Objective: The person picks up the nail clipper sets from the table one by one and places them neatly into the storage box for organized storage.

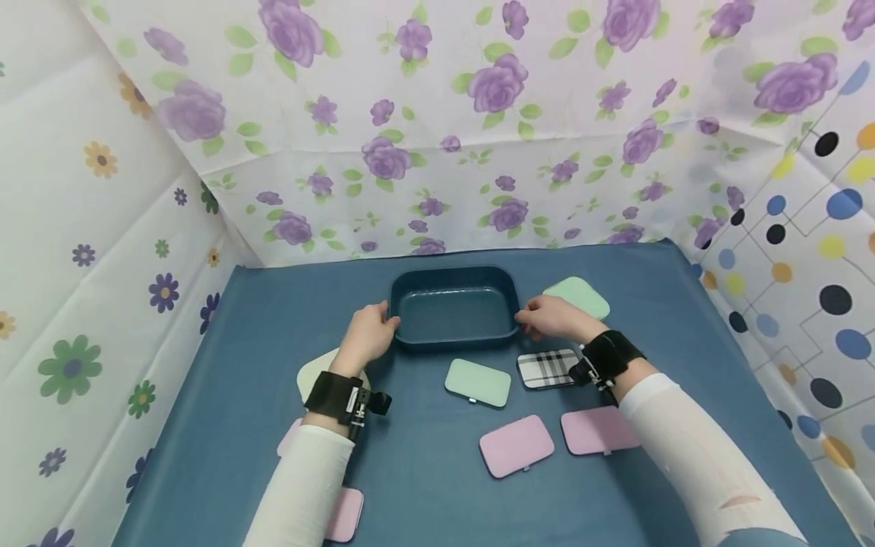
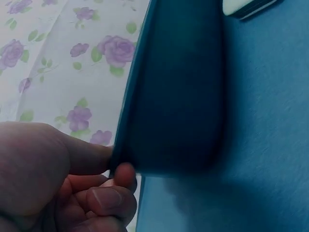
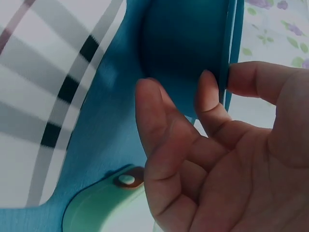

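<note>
A dark blue rectangular plastic bin (image 1: 454, 346) is at the back middle of the table, with nothing seen inside it. My left hand (image 1: 369, 334) pinches its left rim; the left wrist view shows the thumb and a fingertip on either side of the bin wall (image 2: 178, 96). At the opposite end my right hand (image 1: 552, 315) pinches the right rim between thumb and index finger, the other fingers loosely bent below. Close to the right hand lie a mint green case (image 1: 581, 295) and a black-and-white plaid case (image 3: 53, 87). Whether the bin's base touches the table cannot be told.
On the blue tablecloth (image 1: 424, 471) lie a green flat case (image 1: 478, 383), two pink cases (image 1: 516, 446) (image 1: 598, 431) at the right, and a cream case (image 1: 314, 370) beneath the left wrist. Another pink case (image 1: 345, 515) is partly behind the left sleeve. Flowered cloth walls (image 1: 437, 175) enclose the table.
</note>
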{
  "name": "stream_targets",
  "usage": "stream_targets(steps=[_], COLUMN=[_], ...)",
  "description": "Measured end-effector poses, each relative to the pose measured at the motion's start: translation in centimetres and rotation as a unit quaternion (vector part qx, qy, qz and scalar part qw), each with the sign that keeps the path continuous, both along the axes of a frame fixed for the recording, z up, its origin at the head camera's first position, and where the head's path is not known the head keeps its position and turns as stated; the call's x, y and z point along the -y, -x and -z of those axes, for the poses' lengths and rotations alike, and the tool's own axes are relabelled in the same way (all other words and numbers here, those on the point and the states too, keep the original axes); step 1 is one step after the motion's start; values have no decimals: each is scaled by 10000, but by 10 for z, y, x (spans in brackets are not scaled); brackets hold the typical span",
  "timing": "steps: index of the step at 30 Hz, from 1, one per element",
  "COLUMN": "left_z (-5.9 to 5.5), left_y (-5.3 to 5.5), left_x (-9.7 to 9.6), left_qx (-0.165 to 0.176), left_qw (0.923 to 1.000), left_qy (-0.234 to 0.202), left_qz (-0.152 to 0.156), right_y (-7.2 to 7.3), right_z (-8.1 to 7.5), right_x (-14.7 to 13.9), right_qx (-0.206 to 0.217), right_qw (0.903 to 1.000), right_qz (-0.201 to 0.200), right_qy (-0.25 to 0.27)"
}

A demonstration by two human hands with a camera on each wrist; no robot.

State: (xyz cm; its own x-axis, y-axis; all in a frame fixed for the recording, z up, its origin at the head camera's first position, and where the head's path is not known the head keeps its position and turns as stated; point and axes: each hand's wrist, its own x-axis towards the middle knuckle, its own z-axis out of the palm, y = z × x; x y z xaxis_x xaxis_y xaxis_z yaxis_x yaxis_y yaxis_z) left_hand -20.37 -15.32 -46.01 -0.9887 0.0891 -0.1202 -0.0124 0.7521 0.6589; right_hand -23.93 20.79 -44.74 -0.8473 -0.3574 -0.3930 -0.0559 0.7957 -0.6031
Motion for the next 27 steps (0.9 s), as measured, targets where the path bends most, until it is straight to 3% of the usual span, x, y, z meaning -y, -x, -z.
stream_targets(steps=[8,16,23,27], left_z=[8,13,13,13], left_y=[-2,-3,-2,-2], left_x=[-17,-21,-26,-25], left_qx=[-356,-282,-193,-164], left_qw=[9985,9988,9940,9934], left_qy=[-418,-362,-861,-871], left_qz=[-86,-154,-653,-723], right_y=[-3,-7,-7,-7], right_z=[-3,-1,3,5], right_x=[-13,-14,-18,-18], right_qx=[-95,-5,29,89], right_qw=[10000,9999,9997,9997], right_qz=[25,111,179,154], right_qy=[-5,88,151,185])
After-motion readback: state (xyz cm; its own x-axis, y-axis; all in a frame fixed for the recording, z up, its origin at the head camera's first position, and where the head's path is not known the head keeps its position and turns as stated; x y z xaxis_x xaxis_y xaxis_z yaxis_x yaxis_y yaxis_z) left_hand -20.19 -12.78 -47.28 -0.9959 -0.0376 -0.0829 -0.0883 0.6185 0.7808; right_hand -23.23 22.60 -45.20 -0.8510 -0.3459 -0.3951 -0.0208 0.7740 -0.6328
